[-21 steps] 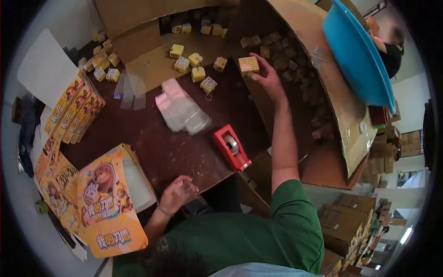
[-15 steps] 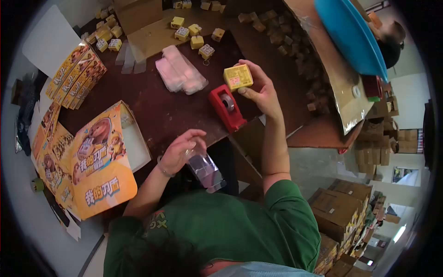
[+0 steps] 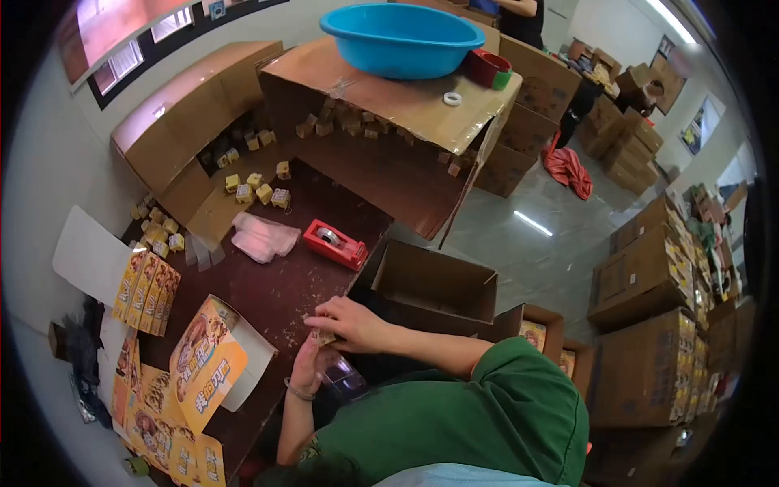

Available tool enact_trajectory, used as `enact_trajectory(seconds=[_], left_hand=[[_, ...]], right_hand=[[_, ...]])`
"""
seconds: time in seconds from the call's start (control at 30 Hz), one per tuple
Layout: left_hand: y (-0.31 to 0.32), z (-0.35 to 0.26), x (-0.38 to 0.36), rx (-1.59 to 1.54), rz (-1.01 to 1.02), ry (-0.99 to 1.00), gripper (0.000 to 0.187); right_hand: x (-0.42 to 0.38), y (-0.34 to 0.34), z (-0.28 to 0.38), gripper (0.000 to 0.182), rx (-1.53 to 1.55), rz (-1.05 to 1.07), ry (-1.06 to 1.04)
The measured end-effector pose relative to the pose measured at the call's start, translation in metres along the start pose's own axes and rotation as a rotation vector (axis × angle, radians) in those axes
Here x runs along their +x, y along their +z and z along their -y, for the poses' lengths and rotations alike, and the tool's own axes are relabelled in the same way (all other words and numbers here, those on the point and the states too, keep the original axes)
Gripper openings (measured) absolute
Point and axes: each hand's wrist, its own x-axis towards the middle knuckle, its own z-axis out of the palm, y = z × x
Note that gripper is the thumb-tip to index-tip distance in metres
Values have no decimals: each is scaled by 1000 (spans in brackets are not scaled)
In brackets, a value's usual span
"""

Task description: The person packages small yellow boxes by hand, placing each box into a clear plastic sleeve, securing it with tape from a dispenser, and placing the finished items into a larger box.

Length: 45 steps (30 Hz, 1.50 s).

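My left hand point(image 3: 305, 367) is closed on a clear plastic box point(image 3: 344, 377), which hangs down toward my lap. Over its upper end bends my right hand point(image 3: 354, 323), fingers wrapped round a small yellow box point(image 3: 325, 337) that is mostly covered by them. The two hands meet here, just off the table's front edge. Beyond them on the dark table point(image 3: 268, 296) stand a red tape dispenser point(image 3: 335, 243) and a stack of thin clear plastic sleeves point(image 3: 265, 238). An open orange printed carton point(image 3: 213, 369) lies left of my hands.
Several yellow cubes point(image 3: 244, 193) sit farther back, with more heaped at the left. Upright orange boxes point(image 3: 148, 290) line the left side. An open cardboard box point(image 3: 434, 284) stands right of the table; a blue basin point(image 3: 402, 40) rests on a large carton behind. Another person works at the back.
My right hand has brought the yellow box from above the tape dispenser down to the clear box in my left hand. The camera view has turned and lifted, showing more of the room.
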Motion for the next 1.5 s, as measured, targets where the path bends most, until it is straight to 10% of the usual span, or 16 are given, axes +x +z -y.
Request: enact_trajectory(seconds=[0.2, 0.37, 0.5, 0.6, 0.73, 1.17, 1.3, 1.37, 1.5], left_hand=[[8, -13, -32, 208, -217, 10, 45], [22, -22, -24, 408, -220, 126, 45], [19, -24, -14, 262, -216, 115, 48], [21, -34, -12, 178, -141, 202, 68], [28, -47, -6, 71, -102, 209, 50], [22, -39, -1, -19, -150, 66, 40], [18, -28, 2, -210, -100, 168, 53], [20, -33, 3, -373, -363, 294, 52], [-19, -18, 4, -319, -281, 468, 47]], right_hand=[[-8, -7, 21, 74, 547, 132, 151], [1, -4, 9, 47, 673, 231, 318], [19, -28, 14, 77, 630, 72, 405], [31, -35, 7, 91, 163, -70, 26], [33, -27, 10, 94, 135, -80, -98], [36, -32, -9, 69, 367, 136, -65], [25, -34, -15, 61, 643, 58, 284], [15, -39, -27, 59, 1332, 12, 517], [1, -36, -7, 67, 1355, 384, 445]])
